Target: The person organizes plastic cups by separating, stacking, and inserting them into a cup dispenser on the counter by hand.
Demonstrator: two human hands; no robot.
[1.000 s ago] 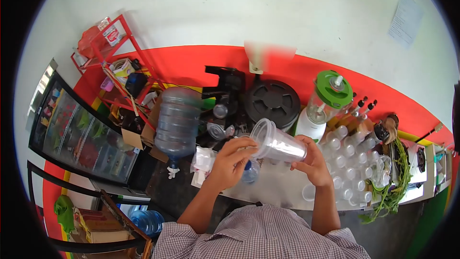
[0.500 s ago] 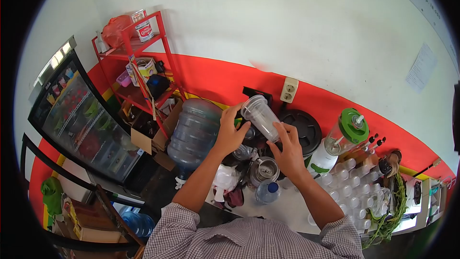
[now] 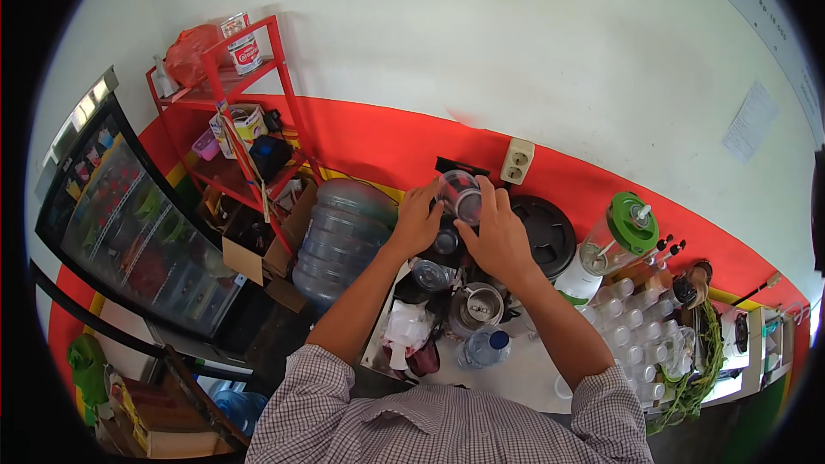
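A clear plastic cup [image 3: 464, 195] is held up over the back of the counter, tilted so that one round end faces me. My left hand [image 3: 418, 222] grips its left side, with fingers curled at the edge. On the right side, my right hand [image 3: 498, 234] has its fingers and thumb around the cup. Whether several cups are nested together I cannot tell. Below the hands are a metal pitcher [image 3: 481, 304] and a clear bottle with a blue cap [image 3: 485, 349]. A black round lid [image 3: 546, 236] lies just right of my right hand.
A blender with a green lid [image 3: 632, 223] and several upturned clear cups [image 3: 636, 335] stand to the right. Left are a large water jug [image 3: 338, 245], a red shelf rack [image 3: 228, 176] and a glass-door fridge [image 3: 129, 215]. A wall socket [image 3: 517, 161] sits above the counter.
The cup has turned from lying slanted lengthwise to pointing one end at me. My right hand has moved slightly left and up, closer to my left hand.
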